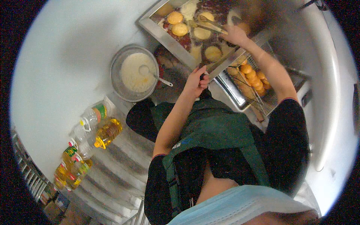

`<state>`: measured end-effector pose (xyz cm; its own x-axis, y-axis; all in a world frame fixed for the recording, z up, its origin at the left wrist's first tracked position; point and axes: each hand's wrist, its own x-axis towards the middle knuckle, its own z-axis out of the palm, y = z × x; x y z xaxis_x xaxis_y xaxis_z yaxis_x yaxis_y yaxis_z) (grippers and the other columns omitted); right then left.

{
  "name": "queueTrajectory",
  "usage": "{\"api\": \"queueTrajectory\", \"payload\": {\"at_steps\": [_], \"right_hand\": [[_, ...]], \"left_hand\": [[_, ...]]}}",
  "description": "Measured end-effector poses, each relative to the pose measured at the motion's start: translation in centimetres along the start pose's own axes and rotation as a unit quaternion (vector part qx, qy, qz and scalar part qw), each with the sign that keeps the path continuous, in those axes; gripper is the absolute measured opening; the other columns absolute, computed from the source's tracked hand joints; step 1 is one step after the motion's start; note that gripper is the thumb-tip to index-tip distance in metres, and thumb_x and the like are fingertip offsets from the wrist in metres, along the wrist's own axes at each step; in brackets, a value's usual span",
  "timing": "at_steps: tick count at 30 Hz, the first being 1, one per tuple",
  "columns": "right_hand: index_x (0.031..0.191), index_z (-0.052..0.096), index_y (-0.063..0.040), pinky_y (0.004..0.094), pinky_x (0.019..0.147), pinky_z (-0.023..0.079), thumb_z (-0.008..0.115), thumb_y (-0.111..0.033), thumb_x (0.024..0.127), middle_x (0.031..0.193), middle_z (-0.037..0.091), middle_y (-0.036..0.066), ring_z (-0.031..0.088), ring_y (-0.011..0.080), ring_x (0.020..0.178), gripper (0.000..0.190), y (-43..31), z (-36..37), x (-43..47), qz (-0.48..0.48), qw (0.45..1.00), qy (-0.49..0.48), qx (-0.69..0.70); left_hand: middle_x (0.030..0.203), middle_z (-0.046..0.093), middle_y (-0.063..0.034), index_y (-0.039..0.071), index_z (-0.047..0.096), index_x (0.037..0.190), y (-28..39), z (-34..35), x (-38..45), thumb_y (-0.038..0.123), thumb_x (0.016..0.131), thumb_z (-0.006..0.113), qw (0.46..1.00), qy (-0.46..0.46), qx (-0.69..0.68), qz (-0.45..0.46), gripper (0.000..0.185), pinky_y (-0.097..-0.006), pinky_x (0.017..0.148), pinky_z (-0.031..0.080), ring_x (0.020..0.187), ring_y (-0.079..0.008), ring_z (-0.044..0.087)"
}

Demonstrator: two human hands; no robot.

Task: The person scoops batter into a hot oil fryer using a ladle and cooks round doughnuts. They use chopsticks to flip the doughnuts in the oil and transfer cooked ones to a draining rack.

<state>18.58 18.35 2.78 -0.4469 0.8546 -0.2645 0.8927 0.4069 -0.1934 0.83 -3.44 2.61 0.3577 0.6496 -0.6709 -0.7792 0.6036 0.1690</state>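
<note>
In my right hand [236, 35] is a pair of metal tongs [212, 26], stretched over a square metal frying vat [166, 39]. Several round pale-gold cakes [180, 29] float in its dark, foamy oil. One cake [213, 53] lies near the vat's front corner inside a dark ring, perhaps a ladle-shaped mould. Just outside that corner, my left hand [198, 81] is closed around a dark handle; what the handle belongs to is hard to make out. Steam and blur obscure the vat's far right part.
Left of the vat stands a metal bowl [116, 81] of pale batter with a ladle [163, 80] in it. A wire basket [267, 108] of browned cakes [253, 77] sits at right. Oil bottles [108, 133], some drained, line the wall by ridged steps [118, 174].
</note>
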Motion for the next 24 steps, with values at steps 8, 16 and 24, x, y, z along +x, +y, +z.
{"api": "queueTrajectory", "payload": {"at_steps": [8, 16, 24], "right_hand": [[0.119, 0.053, -0.007, 0.0416, 0.08, 0.048, 0.059, -0.048, 0.078, 0.1, 0.062, 0.019, 0.061, 0.0311, 0.092, 0.059, 5.5, -1.3, -1.8, 0.023, 0.989, 0.052, 0.139], [0.123, 0.047, -0.001, 0.0227, 0.062, 0.045, 0.061, -0.034, 0.083, 0.094, 0.06, 0.002, 0.055, 0.0081, 0.077, 0.054, 11.3, -7.5, -19.5, 0.193, 0.871, 0.004, 0.451], [0.124, 0.047, -0.002, 0.0196, 0.044, 0.035, 0.064, -0.032, 0.079, 0.079, 0.056, 0.001, 0.049, 0.0061, 0.063, 0.056, 21.1, -4.3, -31.7, 0.309, 0.81, -0.009, 0.498]], "left_hand": [[0.066, 0.049, -0.0019, 0.007, 0.049, 0.086, 2.4, -0.5, 0.1, 0.017, 0.085, 0.058, 0.997, 0.034, 0.066, 0.01, 0.013, -0.0184, 0.039, 0.032, 0.048, -0.0068, 0.041], [0.069, 0.05, -0.0043, 0.005, 0.042, 0.096, 5.2, -0.9, 2.0, 0.005, 0.077, 0.061, 0.981, 0.065, 0.177, 0.042, 0.027, -0.0233, 0.044, 0.036, 0.051, -0.0099, 0.045], [0.069, 0.049, -0.0048, 0.002, 0.032, 0.116, 5.2, 1.4, 1.4, 0.0, 0.073, 0.056, 0.915, 0.16, 0.355, 0.107, 0.049, -0.0243, 0.042, 0.036, 0.051, -0.0094, 0.044]]}}
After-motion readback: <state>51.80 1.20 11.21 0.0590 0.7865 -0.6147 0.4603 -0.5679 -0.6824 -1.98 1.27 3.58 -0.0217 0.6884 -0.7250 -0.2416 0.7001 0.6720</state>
